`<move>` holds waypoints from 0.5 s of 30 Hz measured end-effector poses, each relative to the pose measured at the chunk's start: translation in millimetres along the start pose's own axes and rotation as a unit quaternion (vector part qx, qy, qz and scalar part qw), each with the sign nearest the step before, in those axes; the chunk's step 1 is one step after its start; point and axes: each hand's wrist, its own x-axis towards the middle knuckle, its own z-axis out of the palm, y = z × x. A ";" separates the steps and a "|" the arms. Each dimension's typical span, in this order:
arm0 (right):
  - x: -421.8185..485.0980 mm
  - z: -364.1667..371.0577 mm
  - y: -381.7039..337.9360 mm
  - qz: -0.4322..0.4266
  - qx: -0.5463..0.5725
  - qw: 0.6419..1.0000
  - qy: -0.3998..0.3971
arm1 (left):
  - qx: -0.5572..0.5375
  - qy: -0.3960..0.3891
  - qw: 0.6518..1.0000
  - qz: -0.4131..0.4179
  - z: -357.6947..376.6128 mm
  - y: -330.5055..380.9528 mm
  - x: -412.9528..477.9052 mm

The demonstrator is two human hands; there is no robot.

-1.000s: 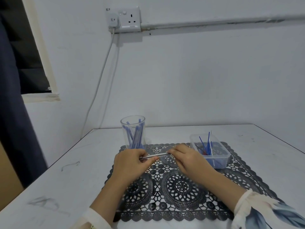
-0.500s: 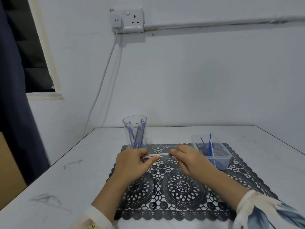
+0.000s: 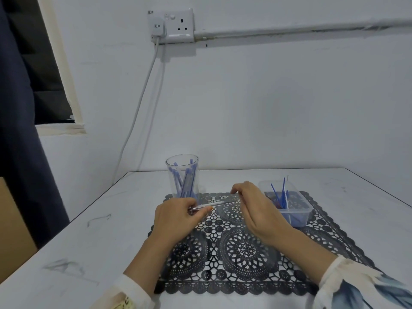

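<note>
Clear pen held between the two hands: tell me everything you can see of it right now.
The clear plastic pen barrel is a thin, see-through tube with a glossy shine. It is held nearly level, its right end slightly higher, above the black lace-pattern mat and just in front of the clear plastic cup. The left hand pinches its left end between thumb and fingers. Its right end runs under the curled fingers of the right hand, where contact is hidden. Its inside is too small to make out.

Clear pen [image 3: 209, 205] — slim, near-level, pinched by left hand [image 3: 176, 216].
</note>
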 end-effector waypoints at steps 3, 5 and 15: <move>-1.3 4.3 -6.2 -0.016 0.011 0.998 -0.053 | 0.006 -0.005 1.000 -0.008 1.2 -0.1 0.5; -2.9 6.0 -10.7 -0.030 0.017 0.995 -0.091 | 0.011 -0.004 1.000 -0.012 0.9 -0.1 0.4; -12.6 26.7 11.4 -0.074 -0.080 0.967 -0.230 | 0.017 0.000 1.000 -0.010 0.5 1.5 0.3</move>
